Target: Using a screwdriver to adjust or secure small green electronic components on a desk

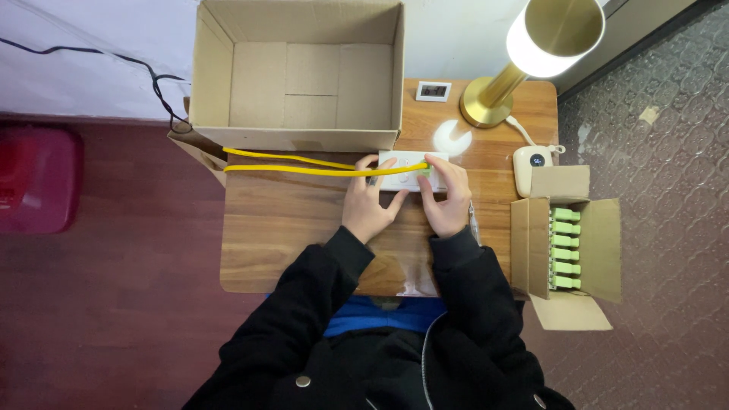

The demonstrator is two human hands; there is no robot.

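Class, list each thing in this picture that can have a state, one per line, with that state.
Large cardboard box: open, empty.
Small cardboard box: open, holds green pieces.
Lamp: lit.
White device: held by left hand and right hand, yellow cables attached.

White flat device [406, 168] on table, yellow cables [304, 165] attached

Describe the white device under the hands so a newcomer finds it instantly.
Start at the big open box at the table's far edge. Just in front of its right corner lies a flat white device, with the left hand and right hand on it. Unlike the small gadgets near the lamp, it has two yellow cables running left from it.
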